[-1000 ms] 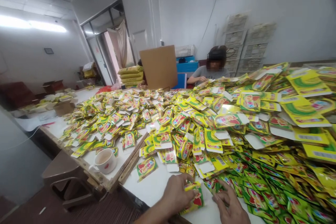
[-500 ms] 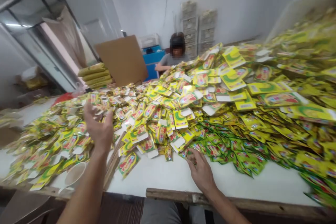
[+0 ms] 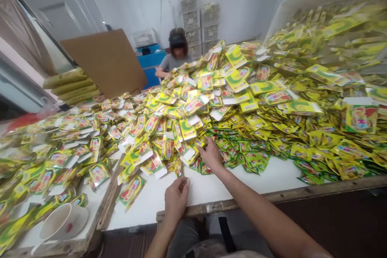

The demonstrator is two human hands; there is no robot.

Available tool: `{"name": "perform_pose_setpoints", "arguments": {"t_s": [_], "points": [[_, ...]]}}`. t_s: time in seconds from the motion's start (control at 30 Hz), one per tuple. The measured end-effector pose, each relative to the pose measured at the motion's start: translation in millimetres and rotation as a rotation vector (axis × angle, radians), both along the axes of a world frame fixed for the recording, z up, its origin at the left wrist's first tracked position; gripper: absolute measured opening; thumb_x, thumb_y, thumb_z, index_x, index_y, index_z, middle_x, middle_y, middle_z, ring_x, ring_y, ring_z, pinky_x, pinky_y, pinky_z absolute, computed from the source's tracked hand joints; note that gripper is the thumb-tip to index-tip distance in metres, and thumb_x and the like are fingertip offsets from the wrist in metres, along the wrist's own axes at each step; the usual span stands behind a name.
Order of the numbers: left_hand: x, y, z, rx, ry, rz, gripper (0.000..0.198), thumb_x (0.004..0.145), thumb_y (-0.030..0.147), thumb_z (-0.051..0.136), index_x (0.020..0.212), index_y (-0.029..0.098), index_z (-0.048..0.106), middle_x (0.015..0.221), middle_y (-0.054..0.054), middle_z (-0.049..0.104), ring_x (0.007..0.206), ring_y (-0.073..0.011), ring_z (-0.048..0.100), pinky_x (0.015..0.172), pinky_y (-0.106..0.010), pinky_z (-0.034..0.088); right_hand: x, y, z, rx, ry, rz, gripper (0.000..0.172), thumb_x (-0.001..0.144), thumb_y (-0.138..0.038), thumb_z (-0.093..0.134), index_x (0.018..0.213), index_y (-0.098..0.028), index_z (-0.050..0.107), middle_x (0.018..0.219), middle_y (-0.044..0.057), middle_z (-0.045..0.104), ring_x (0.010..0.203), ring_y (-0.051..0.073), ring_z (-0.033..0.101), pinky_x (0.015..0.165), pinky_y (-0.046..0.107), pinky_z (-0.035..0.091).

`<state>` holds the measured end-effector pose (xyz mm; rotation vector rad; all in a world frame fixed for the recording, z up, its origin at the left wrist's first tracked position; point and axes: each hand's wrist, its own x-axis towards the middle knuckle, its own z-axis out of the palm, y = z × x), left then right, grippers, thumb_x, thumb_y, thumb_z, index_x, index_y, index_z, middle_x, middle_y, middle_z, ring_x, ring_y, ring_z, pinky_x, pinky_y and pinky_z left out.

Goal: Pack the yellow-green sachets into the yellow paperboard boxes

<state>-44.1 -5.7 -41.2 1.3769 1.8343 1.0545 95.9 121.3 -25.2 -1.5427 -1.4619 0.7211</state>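
Observation:
My left hand (image 3: 177, 199) hovers over the bare white tabletop (image 3: 266, 173) near its wooden front edge. Its fingers are curled together and nothing shows in them. My right hand (image 3: 210, 155) reaches forward with its fingers stretched out. The fingertips rest on the rim of the heap, where small green sachets (image 3: 244, 157) meet yellow carded packets (image 3: 187, 127). The big pile of yellow packets (image 3: 272, 96) covers most of the table beyond both hands.
A white cup (image 3: 60, 221) stands at the near left among packets on a lower board. A cardboard box (image 3: 105, 60), stacked yellow sacks (image 3: 69, 84) and a blue bin (image 3: 151, 62) stand behind. A seated person (image 3: 177, 54) works at the far side.
My left hand has dropped from raised and open over the left pile to curled at the table's front edge. My right hand has pushed forward into the sachets. The view has tilted down.

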Motion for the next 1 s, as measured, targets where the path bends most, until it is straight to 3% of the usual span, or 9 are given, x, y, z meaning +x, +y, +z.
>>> {"name": "perform_pose_setpoints", "arguments": {"t_s": [0.13, 0.27, 0.37, 0.5, 0.57, 0.63, 0.73, 0.83, 1.0], "points": [[-4, -2, -2.6, -0.008, -0.102, -0.004, 0.029, 0.075, 0.045, 0.059, 0.084, 0.02, 0.07, 0.078, -0.005, 0.073, 0.075, -0.0231, 0.065, 0.073, -0.032, 0.048, 14, -1, -6.4, -0.088, 0.195, -0.004, 0.035, 0.07, -0.03, 0.065, 0.099, -0.015, 0.055, 0.081, 0.006, 0.062, 0.068, 0.019, 0.059, 0.067, 0.035, 0.052], [4, 2, 15.0, -0.145, -0.492, 0.082, 0.049, 0.069, 0.059, 0.061, 0.085, 0.013, 0.068, 0.074, -0.009, 0.071, 0.068, -0.0216, 0.066, 0.067, -0.032, 0.051, 38, -50, -4.1, 0.261, 0.084, 0.04, 0.022, 0.079, -0.031, 0.057, 0.097, -0.018, 0.057, 0.089, 0.008, 0.061, 0.074, 0.019, 0.059, 0.068, 0.034, 0.052], [16, 13, 32.6, -0.304, -0.875, 0.052, 0.056, 0.068, 0.06, 0.062, 0.095, 0.011, 0.063, 0.075, -0.011, 0.072, 0.064, -0.0197, 0.067, 0.062, -0.03, 0.052, 43, -99, 0.0, 0.512, -0.099, 0.306, 0.018, 0.085, -0.017, 0.047, 0.099, -0.021, 0.058, 0.094, 0.009, 0.061, 0.091, 0.021, 0.057, 0.082, 0.037, 0.05], [27, 25, 35.5, -0.28, -0.977, -0.044, 0.059, 0.052, 0.039, 0.081, 0.101, 0.012, 0.06, 0.075, -0.006, 0.072, 0.061, -0.017, 0.066, 0.054, -0.023, 0.047, 45, -132, 4.1, 0.556, -0.221, 0.656, 0.029, 0.084, -0.01, 0.044, 0.109, -0.021, 0.056, 0.105, 0.01, 0.06, 0.104, 0.021, 0.054, 0.09, 0.038, 0.047], [27, 26, 28.6, -0.236, -0.934, -0.051, 0.064, 0.049, 0.036, 0.083, 0.103, 0.012, 0.059, 0.073, -0.004, 0.072, 0.06, -0.0169, 0.065, 0.054, -0.023, 0.046, 55, -120, 7.7, 0.536, -0.238, 0.602, 0.029, 0.084, -0.015, 0.045, 0.111, -0.02, 0.055, 0.107, 0.01, 0.061, 0.105, 0.022, 0.054, 0.091, 0.039, 0.045], [26, 24, 20.5, -0.209, -0.881, -0.061, 0.06, 0.053, 0.038, 0.081, 0.102, 0.012, 0.058, 0.068, -0.003, 0.071, 0.059, -0.0165, 0.065, 0.056, -0.023, 0.047, 68, -92, 12.0, 0.478, -0.287, 0.402, 0.028, 0.085, -0.018, 0.044, 0.111, -0.019, 0.056, 0.106, 0.011, 0.063, 0.103, 0.023, 0.055, 0.09, 0.041, 0.043], [24, 20, 12.8, -0.185, -0.814, -0.057, 0.047, 0.058, 0.04, 0.078, 0.091, 0.014, 0.058, 0.059, 0.0, 0.068, 0.056, -0.0154, 0.064, 0.055, -0.023, 0.046, 84, -38, 17.4, 0.205, -0.506, 0.213, 0.039, 0.082, -0.019, 0.048, 0.121, -0.016, 0.052, 0.112, 0.013, 0.062, 0.105, 0.028, 0.054, 0.09, 0.045, 0.038], [22, 16, 12.7, -0.16, -0.794, -0.053, 0.042, 0.058, 0.04, 0.078, 0.084, 0.015, 0.056, 0.059, 0.001, 0.068, 0.056, -0.0151, 0.063, 0.055, -0.022, 0.046, 89, -2, 18.4, 0.039, -0.733, 0.328, 0.056, 0.075, -0.015, 0.055, 0.13, -0.015, 0.044, 0.12, 0.015, 0.059, 0.114, 0.031, 0.047, 0.092, 0.048, 0.031], [15, 13, 17.1, -0.139, -0.734, -0.001, 0.044, 0.055, 0.042, 0.079, 0.083, 0.015, 0.058, 0.073, -0.002, 0.07, 0.06, -0.0146, 0.063, 0.057, -0.023, 0.046, 88, -1, 10.6, 0.073, -0.829, 0.337, 0.036, 0.083, -0.01, 0.046, 0.115, -0.017, 0.059, 0.106, 0.012, 0.066, 0.102, 0.027, 0.055, 0.086, 0.039, 0.033]]}}
